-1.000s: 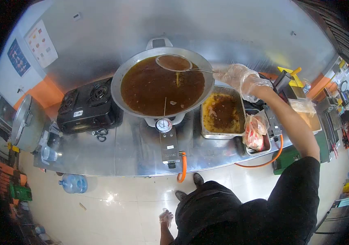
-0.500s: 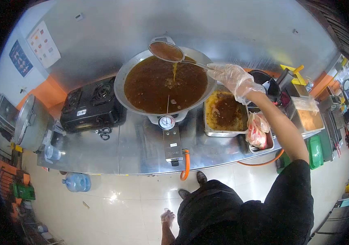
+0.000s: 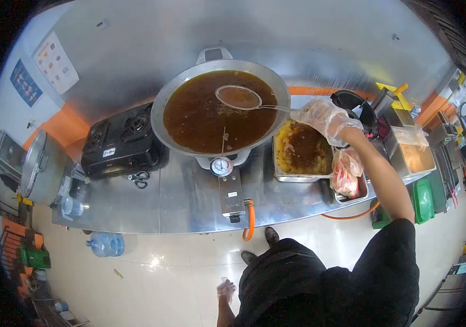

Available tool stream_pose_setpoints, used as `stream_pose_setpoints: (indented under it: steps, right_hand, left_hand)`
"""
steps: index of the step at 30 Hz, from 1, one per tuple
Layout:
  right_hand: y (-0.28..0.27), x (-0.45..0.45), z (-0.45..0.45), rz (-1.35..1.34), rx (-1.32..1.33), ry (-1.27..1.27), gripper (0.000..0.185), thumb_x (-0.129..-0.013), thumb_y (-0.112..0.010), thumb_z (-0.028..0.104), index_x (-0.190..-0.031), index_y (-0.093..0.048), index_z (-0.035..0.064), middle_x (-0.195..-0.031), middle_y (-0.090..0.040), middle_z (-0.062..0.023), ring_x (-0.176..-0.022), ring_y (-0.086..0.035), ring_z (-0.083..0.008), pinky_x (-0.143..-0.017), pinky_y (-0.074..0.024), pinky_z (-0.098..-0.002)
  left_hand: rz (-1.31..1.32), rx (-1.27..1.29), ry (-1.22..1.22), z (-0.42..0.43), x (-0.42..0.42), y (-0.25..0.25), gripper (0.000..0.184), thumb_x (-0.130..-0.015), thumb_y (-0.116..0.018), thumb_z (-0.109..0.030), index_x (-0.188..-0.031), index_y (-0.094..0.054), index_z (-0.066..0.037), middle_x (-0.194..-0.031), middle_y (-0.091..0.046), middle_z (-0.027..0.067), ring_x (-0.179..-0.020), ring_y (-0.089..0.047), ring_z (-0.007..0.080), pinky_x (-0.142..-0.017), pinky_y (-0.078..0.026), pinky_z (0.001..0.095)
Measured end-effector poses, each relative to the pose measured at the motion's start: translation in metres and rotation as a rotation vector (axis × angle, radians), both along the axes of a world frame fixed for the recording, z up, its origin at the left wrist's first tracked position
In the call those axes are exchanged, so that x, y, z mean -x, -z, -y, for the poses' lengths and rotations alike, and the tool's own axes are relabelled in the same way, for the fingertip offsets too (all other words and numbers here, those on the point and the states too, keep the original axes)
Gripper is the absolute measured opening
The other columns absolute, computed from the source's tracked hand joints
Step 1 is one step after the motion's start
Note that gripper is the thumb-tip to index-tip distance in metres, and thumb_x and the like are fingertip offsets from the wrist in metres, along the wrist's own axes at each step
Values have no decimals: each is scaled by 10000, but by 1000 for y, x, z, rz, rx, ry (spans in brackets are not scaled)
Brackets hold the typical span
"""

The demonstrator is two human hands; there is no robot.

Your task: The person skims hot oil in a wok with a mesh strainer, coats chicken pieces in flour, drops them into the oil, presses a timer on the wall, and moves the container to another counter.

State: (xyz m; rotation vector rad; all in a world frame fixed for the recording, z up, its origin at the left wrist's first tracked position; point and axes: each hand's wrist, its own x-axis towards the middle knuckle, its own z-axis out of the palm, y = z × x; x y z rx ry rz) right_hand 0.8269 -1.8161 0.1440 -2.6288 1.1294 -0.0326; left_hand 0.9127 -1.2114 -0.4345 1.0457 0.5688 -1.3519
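Strainer [image 3: 238, 97] crosswise, handle [image 3: 276, 108] rightward

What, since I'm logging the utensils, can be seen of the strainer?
The strainer has a round, rimmed head, its brownish face apparently mesh, and a thin, metallic-looking handle. The gloved right hand grips the handle's end; the head is over the wok of dark liquid, handle crossing the wok's rim. Whether the head touches the liquid is unclear.

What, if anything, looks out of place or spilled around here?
One small thing: a pale scrap lies loose on the floor near the blue water bottle, where litter seems out of place. Nothing at the wok looks askew, and no clear spill shows on the counter.
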Motion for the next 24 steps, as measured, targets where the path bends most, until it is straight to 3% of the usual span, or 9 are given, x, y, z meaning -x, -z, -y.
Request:
stream_pose_setpoints:
  steps: [1,4,7,10,13,16,19,22,24]
  right_hand:
    - [-3,1,-1,-51,22,-6,505,-916,-552,517,-1002,-721,49,-975,-692,-198,-878,-651,-381,-821,-515,-410]
    - [9,1,5,-70,128,114,497,-920,-541,510,-965,-711,45,-957,-682,-212,-915,-649,-384,-821,-514,-435]
    - [13,-4,4,-148,161,87,384,-955,-506,427,-1042,-696,104,-998,-673,-201,-947,-650,-376,-816,-518,-457]
    - [46,-6,29,-251,245,-15,286,-980,-474,330,-1115,-671,172,-1045,-659,-183,-961,-650,-367,-831,-521,-454]
    - [59,-9,34,-322,359,-229,265,-986,-461,278,-1163,-645,206,-1065,-649,-169,-959,-654,-364,-848,-520,-439]
    - [53,-9,24,-188,290,-256,260,-981,-477,278,-1158,-644,186,-1069,-646,-174,-958,-652,-367,-865,-516,-437]
    - [26,-12,5,-97,86,-84,264,-966,-506,301,-1125,-670,169,-1082,-651,-182,-968,-651,-360,-872,-514,-436]
    - [17,-12,1,-36,72,-53,289,-948,-531,344,-1067,-706,147,-1051,-668,-194,-972,-650,-357,-873,-510,-434]
    - [32,-2,19,-99,234,-189,301,-939,-539,362,-1040,-722,145,-1037,-676,-194,-968,-653,-353,-866,-512,-429]
  left_hand:
    - [81,-92,21,5,1,-10,113,-893,-619,-115,-835,-522,-114,-723,-467,29,-625,-473,186,-565,-404,328]
    - [-18,-77,8,8,-6,-5,112,-891,-623,-125,-841,-522,-116,-737,-472,28,-625,-472,187,-564,-401,326]
    - [-286,280,-148,5,-12,13,104,-901,-605,-134,-841,-521,-121,-732,-455,17,-619,-458,179,-558,-393,321]
    - [-60,40,-51,22,-8,-9,96,-913,-584,-151,-843,-523,-127,-715,-433,4,-611,-442,166,-552,-382,310]
    - [-60,85,-44,26,-7,-13,117,-922,-577,-142,-825,-513,-132,-695,-408,-7,-601,-425,151,-542,-370,302]
    - [-183,121,-83,25,-8,13,116,-916,-601,-117,-827,-528,-125,-693,-424,-5,-616,-448,143,-553,-389,297]
    - [-44,65,-49,29,-2,0,114,-906,-607,-101,-820,-534,-117,-689,-425,-7,-616,-448,138,-555,-391,293]
    - [-95,120,-73,31,-3,-5,113,-897,-599,-110,-809,-529,-118,-681,-411,-7,-602,-428,142,-549,-375,286]
    - [-162,147,-86,29,-5,3,112,-898,-589,-123,-807,-523,-121,-688,-413,-5,-608,-425,147,-556,-375,290]
